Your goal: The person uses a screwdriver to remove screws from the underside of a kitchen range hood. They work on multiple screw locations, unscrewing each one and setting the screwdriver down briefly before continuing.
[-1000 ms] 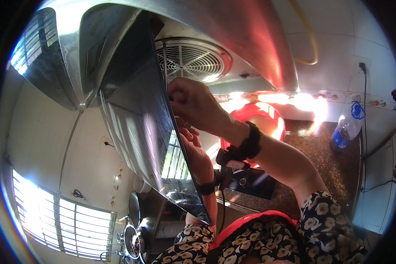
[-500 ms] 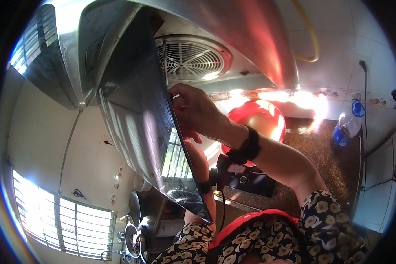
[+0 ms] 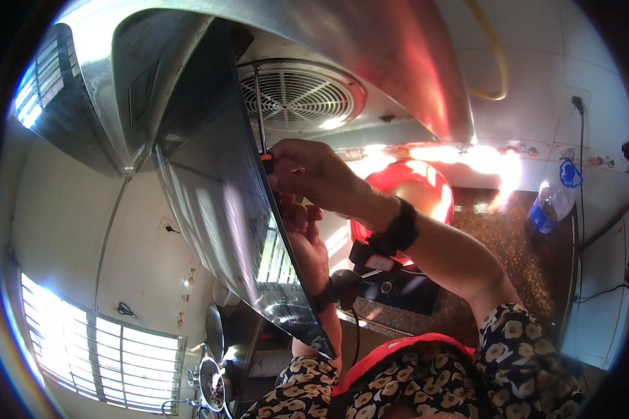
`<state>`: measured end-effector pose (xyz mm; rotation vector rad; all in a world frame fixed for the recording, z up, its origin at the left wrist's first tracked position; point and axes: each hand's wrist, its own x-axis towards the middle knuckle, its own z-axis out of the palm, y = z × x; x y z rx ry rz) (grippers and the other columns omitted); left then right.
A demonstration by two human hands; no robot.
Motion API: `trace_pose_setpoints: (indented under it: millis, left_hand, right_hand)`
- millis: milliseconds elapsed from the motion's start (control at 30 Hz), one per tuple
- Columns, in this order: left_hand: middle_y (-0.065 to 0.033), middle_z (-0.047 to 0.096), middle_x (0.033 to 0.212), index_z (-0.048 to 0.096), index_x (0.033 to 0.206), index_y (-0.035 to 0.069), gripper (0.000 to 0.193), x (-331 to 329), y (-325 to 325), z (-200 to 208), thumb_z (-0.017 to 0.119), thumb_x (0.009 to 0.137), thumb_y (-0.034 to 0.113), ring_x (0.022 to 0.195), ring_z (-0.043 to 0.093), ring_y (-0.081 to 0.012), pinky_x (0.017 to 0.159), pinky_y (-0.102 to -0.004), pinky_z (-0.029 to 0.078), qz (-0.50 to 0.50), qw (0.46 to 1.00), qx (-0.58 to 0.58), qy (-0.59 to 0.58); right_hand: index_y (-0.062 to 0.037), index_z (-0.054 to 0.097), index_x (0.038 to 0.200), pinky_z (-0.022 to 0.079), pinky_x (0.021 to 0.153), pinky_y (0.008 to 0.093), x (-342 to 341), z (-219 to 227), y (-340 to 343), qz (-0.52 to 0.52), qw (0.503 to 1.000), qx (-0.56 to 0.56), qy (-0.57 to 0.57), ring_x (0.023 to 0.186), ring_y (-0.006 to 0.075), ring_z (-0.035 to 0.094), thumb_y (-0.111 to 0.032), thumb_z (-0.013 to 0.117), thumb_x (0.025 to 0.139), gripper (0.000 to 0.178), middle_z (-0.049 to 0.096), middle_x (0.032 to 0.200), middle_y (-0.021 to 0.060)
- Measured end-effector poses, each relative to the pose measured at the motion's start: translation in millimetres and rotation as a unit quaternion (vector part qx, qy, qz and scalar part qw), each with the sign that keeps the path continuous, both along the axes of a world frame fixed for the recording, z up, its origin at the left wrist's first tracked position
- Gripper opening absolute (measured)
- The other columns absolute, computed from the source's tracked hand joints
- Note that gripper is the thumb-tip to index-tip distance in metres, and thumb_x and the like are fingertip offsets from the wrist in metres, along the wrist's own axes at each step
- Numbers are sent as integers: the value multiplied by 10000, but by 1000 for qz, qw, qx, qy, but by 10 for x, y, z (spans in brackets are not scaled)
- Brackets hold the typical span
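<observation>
Beneath the metal range hood [image 3: 391, 66], my right hand [image 3: 307, 171] is raised, its forearm slanting up from the lower right and a black strap [image 3: 403, 225] around the wrist. Its fingers are curled around the handle of a screwdriver [image 3: 261, 115]; the panel's edge hides part of this grip. My left hand [image 3: 306, 234] stands just below, palm side partly visible and fingers bent; whether they hold anything I cannot tell. The screwdriver has an orange-and-black handle and a long, slim metal shaft, which points upward in front of the round slatted grille [image 3: 300, 98]; I cannot tell whether its tip touches anything. Beside it, the dark glossy panel [image 3: 213, 160] slants down from the hood, reflecting a barred window. Below, the brown speckled tabletop [image 3: 503, 262] bears a red basin [image 3: 433, 178], a black appliance [image 3: 405, 293] with a round knob, and a clear blue-capped bottle [image 3: 548, 206]. Pale tiled walls enclose the room; a barred window [image 3: 119, 356] glares at left.
</observation>
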<state>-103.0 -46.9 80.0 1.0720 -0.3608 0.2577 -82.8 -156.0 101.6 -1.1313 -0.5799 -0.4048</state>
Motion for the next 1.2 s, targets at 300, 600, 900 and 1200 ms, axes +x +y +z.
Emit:
trace_pose_setpoints:
  millis: [300,600,900,1200]
  left_hand:
    - [30,589,965,589,1222,73,512,-50,-107,-48,446,980,501,753,514,-45,601,-237,451,200,948,186,-161]
    - [1,578,770,565,1231,47,580,19,-37,-57,425,975,547,586,495,-67,509,-197,414,28,992,62,-105]
    - [-13,562,761,560,989,37,363,-63,-117,35,464,997,387,550,486,-85,492,-208,411,96,993,56,-30]
    - [-14,532,738,582,1041,58,432,-43,-63,11,468,990,471,558,475,-98,482,-194,359,27,998,21,-54]
  right_hand:
    - [2,587,1070,492,647,207,14,37,84,-64,997,-15,-31,735,59,602,-127,671,891,236,636,787,8]
    - [5,600,1066,480,704,226,26,94,1,-41,994,-31,-95,745,61,575,-111,651,902,208,629,839,-3]
    - [16,616,1008,480,634,231,-53,75,-10,-168,984,-56,-38,690,72,567,-127,700,873,213,611,754,-4]
    - [19,633,1013,475,581,225,-29,70,-38,-75,997,-6,-28,664,63,574,-172,733,851,270,621,729,4]
